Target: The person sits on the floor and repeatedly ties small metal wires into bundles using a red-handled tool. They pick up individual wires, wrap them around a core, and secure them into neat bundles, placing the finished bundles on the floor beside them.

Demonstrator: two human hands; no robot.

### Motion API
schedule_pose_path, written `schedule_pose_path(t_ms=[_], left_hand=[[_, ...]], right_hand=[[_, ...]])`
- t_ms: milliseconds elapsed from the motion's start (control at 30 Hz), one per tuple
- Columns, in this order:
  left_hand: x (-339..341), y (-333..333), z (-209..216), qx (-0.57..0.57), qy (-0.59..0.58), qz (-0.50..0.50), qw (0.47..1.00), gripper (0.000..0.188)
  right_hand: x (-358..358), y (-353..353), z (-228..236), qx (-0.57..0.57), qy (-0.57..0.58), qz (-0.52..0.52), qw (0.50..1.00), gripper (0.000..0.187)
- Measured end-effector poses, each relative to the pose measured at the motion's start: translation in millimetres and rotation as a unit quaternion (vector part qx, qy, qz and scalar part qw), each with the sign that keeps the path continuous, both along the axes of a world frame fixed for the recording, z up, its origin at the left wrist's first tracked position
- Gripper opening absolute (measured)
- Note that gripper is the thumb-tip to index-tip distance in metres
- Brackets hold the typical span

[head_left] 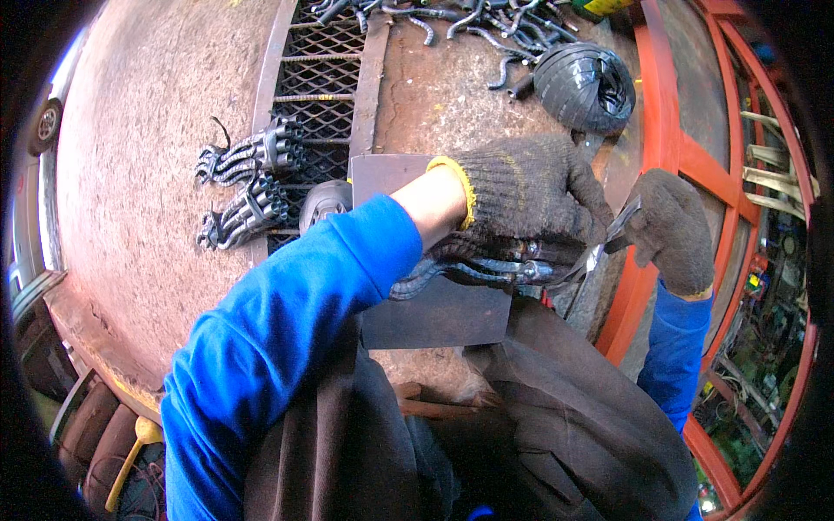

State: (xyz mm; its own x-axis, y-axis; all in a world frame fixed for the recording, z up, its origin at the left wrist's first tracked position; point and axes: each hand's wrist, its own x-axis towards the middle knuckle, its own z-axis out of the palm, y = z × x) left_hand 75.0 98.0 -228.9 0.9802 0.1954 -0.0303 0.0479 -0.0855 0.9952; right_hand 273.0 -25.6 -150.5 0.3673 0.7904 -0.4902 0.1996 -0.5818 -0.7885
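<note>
My left hand (530,187), in a dark knitted glove with a yellow cuff, lies over a bundle of short wavy metal bars (486,271) with thicker, tube-like ends. Its fingers curl down around the bundle, and their tips are partly hidden. Off to the right, my right hand (673,227), gloved too, pinches thin black strips (621,221) that run back to the bundle's thick end. Beneath the bundle is a flat grey sheet (434,321) across my lap. Two similar bundles, an upper one (252,154) and a lower one (246,213), lie tied at the left.
Loose wavy bars (512,33) are heaped at the far side, beside a round roll of black strip (584,87). A metal mesh grate (317,78) crosses the floor. An orange-red metal frame (660,95) stands on the right. At lower left is a yellow ladle-like thing (143,434).
</note>
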Motion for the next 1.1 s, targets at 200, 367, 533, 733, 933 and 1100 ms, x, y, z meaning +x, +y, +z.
schedule_pose_path(t_ms=[200, 367, 533, 733, 933, 1100], left_hand=[[3.3, -7.5, -7.8, 0.024, -0.044, 0.004, 0.999, 0.025], [-0.5, -12.6, -4.3, 0.023, -0.062, 0.016, 0.998, 0.022], [-2.6, -17.4, -14.6, 0.147, -0.199, 0.039, 0.968, 0.020], [-17.1, -35.8, 0.2, 0.239, -0.062, 0.075, 0.966, 0.061], [-16.3, -65.2, 3.3, 0.368, 0.041, 0.148, 0.917, 0.088], [-12.8, -65.2, 4.0, 0.332, 0.039, 0.125, 0.934, 0.077]], right_hand=[[4.7, -0.2, -7.5, -0.001, -0.018, -0.007, 1.000, 0.037], [3.8, 0.2, -6.3, 0.004, -0.035, 0.002, 0.999, 0.032], [0.6, -2.4, 4.4, -0.002, -0.054, 0.052, 0.997, 0.028], [-21.7, -19.3, 48.8, -0.042, -0.100, 0.119, 0.987, 0.021], [-35.3, -34.5, 65.4, -0.018, -0.065, 0.176, 0.982, 0.014], [-33.0, -55.6, 63.0, 0.053, -0.105, 0.306, 0.945, 0.014]])
